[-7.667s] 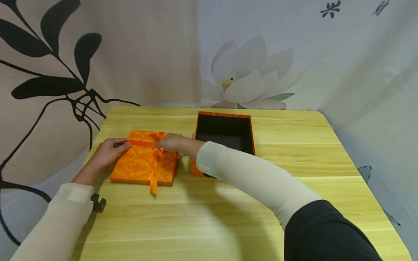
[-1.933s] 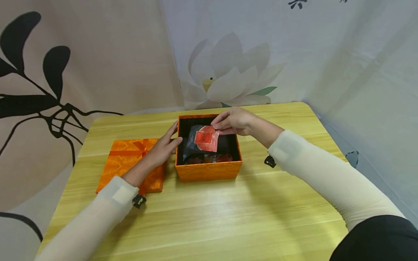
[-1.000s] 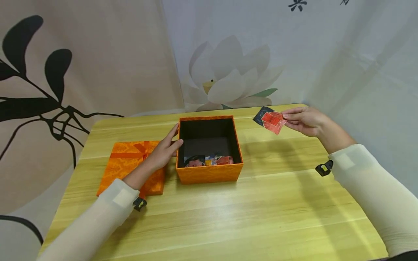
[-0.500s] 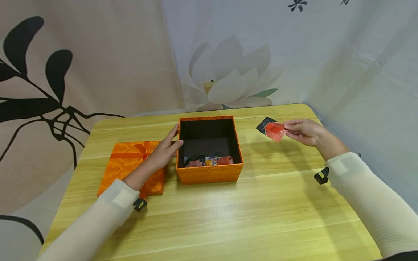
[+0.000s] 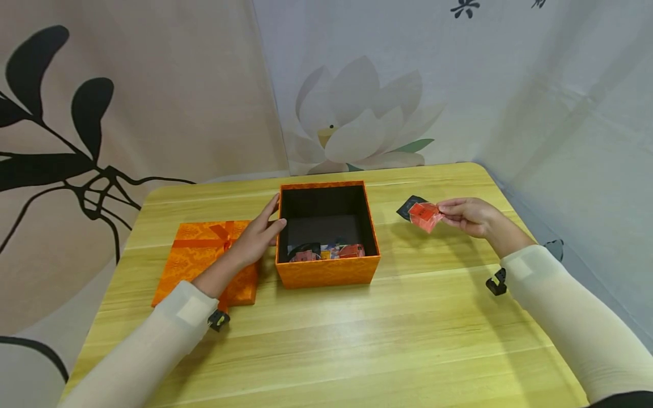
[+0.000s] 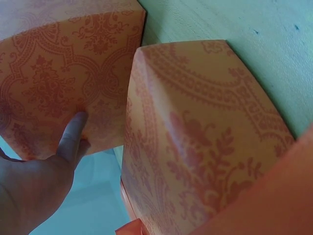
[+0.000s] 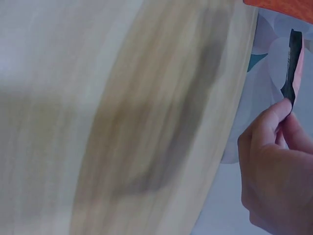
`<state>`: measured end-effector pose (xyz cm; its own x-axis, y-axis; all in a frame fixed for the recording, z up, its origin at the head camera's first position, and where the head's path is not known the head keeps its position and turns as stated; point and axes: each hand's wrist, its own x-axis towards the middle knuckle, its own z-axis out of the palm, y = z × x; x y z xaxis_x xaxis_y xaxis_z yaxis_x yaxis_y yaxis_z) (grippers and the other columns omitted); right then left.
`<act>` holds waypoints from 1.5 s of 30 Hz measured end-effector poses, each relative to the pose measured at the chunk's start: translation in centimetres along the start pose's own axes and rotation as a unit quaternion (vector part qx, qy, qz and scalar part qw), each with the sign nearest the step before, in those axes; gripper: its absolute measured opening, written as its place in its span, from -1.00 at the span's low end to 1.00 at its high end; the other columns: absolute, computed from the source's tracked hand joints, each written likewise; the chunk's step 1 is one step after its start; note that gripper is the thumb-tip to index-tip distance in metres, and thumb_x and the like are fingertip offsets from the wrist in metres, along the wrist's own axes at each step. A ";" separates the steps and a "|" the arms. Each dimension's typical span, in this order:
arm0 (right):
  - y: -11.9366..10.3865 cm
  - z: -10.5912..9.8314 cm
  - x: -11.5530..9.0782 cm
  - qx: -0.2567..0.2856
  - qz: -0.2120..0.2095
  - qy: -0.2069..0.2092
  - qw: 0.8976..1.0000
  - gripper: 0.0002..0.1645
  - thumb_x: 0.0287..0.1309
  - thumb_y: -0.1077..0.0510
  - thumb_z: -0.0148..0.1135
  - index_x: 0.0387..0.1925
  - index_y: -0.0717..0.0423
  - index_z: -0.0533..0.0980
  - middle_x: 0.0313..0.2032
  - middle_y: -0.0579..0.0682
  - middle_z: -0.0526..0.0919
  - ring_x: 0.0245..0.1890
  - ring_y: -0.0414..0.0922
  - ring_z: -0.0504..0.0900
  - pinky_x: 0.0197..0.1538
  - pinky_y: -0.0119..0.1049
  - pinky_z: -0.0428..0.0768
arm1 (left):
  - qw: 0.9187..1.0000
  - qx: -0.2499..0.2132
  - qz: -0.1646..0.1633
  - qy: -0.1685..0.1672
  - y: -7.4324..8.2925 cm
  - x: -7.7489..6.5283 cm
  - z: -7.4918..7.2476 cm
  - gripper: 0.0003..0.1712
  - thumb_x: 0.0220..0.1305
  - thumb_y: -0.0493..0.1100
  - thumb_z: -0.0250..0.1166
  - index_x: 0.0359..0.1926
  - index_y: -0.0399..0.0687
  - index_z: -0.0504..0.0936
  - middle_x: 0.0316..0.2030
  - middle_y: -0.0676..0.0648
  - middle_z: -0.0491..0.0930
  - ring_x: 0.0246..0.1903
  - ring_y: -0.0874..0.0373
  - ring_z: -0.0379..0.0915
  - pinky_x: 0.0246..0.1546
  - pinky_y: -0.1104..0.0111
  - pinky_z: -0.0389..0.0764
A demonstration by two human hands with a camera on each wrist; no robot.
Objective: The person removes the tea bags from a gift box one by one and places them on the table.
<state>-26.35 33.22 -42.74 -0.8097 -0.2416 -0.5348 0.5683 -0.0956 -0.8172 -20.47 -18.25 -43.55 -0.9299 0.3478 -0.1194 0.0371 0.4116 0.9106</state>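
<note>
An orange box [image 5: 326, 273] with a dark inside stands topless on the table. My left hand [image 5: 257, 235] rests against its left wall, fingers fairly straight; in the left wrist view a fingertip touches the patterned side [image 6: 44, 88]. To the right of the box my right hand [image 5: 471, 216] pinches a small red-and-black sachet [image 5: 424, 215] by its corner, held above the table. The right wrist view shows the sachet [image 7: 294, 63] edge-on between thumb and finger. Several more packets [image 5: 326, 252] lie at the near side inside the box, partly hidden by the front wall.
The orange lid [image 5: 178, 263] with its ribbon bow lies left of the box, partly under my left forearm. The wooden table [image 5: 357, 345] reaches back to a curtain [image 5: 204, 102] printed with a plant and a lotus.
Both hands have left the lid. My right hand has lifted the sachet out of the box, carried it right, then lowered it somewhat. The left hand has moved to the box and stayed there.
</note>
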 end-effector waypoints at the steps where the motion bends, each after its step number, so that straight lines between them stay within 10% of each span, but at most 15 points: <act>1: 0.1 -0.1 0.1 0.003 0.001 0.001 1.000 -0.64 0.50 0.40 0.04 -0.22 0.06 0.72 -0.24 0.00 0.76 -0.23 -0.20 0.76 0.00 -0.41 0.70 | 1.000 0.000 0.000 0.000 0.0 0.0 0.0 -0.15 0.60 0.25 -0.01 0.64 0.52 -0.32 0.66 -0.07 -0.21 0.47 -0.31 0.19 0.22 -0.18 0.52; 20: 2.9 0.0 1.7 0.003 0.032 0.016 0.999 -0.69 0.50 0.41 0.03 -0.18 0.14 0.69 -0.28 0.01 0.76 -0.25 -0.17 0.76 0.00 -0.39 0.70 | 1.000 -0.010 -0.001 0.002 -0.1 -0.1 0.1 -0.14 0.61 0.22 -0.01 0.65 0.47 -0.34 0.65 -0.09 -0.21 0.51 -0.28 0.11 0.21 -0.18 0.53; 35: 3.4 0.3 1.9 -0.107 0.019 0.072 0.991 -0.76 0.50 0.33 0.09 0.08 0.26 0.58 -0.35 -0.11 0.76 -0.30 -0.23 0.76 -0.03 -0.35 0.73 | 1.000 -0.002 0.000 0.005 -0.1 -0.1 0.1 -0.14 0.61 0.21 -0.01 0.66 0.46 -0.33 0.65 -0.10 -0.20 0.48 -0.30 0.16 0.20 -0.18 0.54; 39: 3.5 0.6 1.9 -0.210 -0.016 0.095 0.973 -0.65 0.49 0.26 0.15 0.16 0.44 0.53 -0.38 -0.14 0.74 -0.36 -0.27 0.73 -0.13 -0.35 0.74 | 1.000 -0.001 0.000 0.007 -0.1 -0.1 0.1 -0.14 0.62 0.21 -0.01 0.66 0.45 -0.33 0.65 -0.09 -0.20 0.48 -0.31 0.17 0.20 -0.18 0.54; 45: 3.2 1.6 1.3 -0.387 -0.067 0.137 0.910 -0.57 0.46 0.16 0.23 0.11 0.50 0.57 -0.35 -0.03 0.65 -0.39 -0.19 0.56 -0.32 -0.35 0.62 | 1.000 -0.001 0.001 0.006 -0.1 -0.1 0.1 -0.13 0.61 0.22 -0.01 0.66 0.44 -0.33 0.65 -0.09 -0.20 0.47 -0.31 0.18 0.20 -0.18 0.54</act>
<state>-25.38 31.03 -45.72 -0.9305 -0.0188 -0.3659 0.2742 0.6266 -0.7295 -20.33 -18.27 -43.67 -0.9342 0.3383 -0.1127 0.0381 0.4091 0.9117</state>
